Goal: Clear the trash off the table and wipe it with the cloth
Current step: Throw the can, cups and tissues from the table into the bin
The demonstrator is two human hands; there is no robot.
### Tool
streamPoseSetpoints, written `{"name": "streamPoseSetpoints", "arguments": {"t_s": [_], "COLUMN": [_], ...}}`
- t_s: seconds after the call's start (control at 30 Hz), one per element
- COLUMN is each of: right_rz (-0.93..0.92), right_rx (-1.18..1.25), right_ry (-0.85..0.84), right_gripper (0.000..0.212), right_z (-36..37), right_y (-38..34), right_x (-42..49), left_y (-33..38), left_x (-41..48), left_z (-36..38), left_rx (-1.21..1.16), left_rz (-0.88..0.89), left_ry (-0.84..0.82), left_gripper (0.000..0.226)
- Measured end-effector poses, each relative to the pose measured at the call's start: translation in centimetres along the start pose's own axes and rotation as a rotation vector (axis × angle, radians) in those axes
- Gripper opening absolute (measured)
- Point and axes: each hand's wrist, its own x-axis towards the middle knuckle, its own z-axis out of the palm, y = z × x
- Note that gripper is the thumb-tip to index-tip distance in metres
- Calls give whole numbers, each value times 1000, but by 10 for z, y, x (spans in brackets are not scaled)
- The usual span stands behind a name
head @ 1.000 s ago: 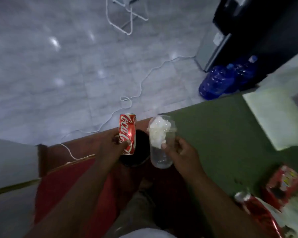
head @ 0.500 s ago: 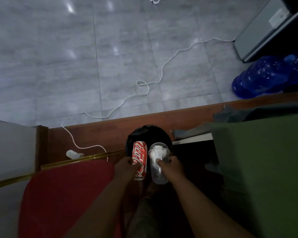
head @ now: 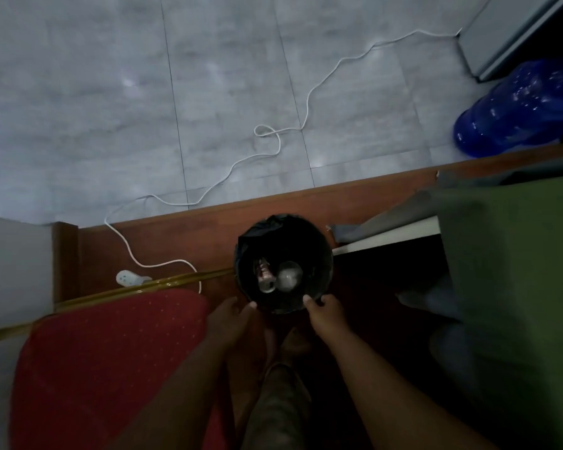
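Trash, a soda can (head: 264,277) and a clear plastic cup (head: 290,276), lies side by side at the bottom of a round black-lined waste bin (head: 326,251). The bin stands on the brown floor strip, just off the near left corner of the green-covered table (head: 517,254). Nothing else can be made out in the dim bin.

Nearest the camera, both forearms reach down toward the bin's near rim. The left hand (head: 231,316) is empty, with relaxed fingers just beside the rim. The right hand (head: 325,311) sits at the rim with curled fingers. Whether it grips the rim or only hovers there cannot be told.

This load looks binned. To finish the step well, the hands should lift straight up, clear of the liner, so that the light bin does not tip. The person can then turn right, back to the table, for any remaining litter and the cloth. Neither shows in this view.

A red padded chair (head: 111,352) stands at the left, near the bin. Beyond its gold frame a white power strip (head: 129,278) lies on the brown strip. Its white cable (head: 306,102) snakes across the grey tiled floor (head: 95,92). At the far right stand blue water bottles (head: 517,108).
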Motion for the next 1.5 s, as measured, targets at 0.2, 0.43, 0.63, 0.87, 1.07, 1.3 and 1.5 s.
{"name": "streamPoseSetpoints", "arguments": {"t_s": [0.2, 0.43, 0.63, 0.87, 1.07, 1.3, 1.5], "right_rz": [-80, -501, -748, -603, -312, 167, 196], "right_rx": [-37, 56, 206, 364, 411, 285, 416], "right_ry": [-7, 121, 468, 733, 932, 984, 982], "right_gripper": [55, 49, 40, 37, 36, 64, 82], "right_z": [-32, -108, -228, -337, -377, -356, -348], "right_y": [-19, -66, -18, 122, 262, 369, 374], "right_x": [-76, -230, -348, -400, -407, -385, -375], "left_y": [34, 132, 210, 243, 237, 212, 212], "left_x": [-67, -192, -340, -425, -463, -449, -442], "left_z": [-24, -65, -38, 69, 180, 237, 240], "left_rx": [-23, -70, -93, 87, 542, 1389, 1360], "left_rz": [98, 459, 806, 1039, 1326, 1632, 1738], "left_ry": [61, 179, 248, 26, -196, -29, 22], "left_gripper": [48, 49, 45, 47, 60, 73, 70]}}
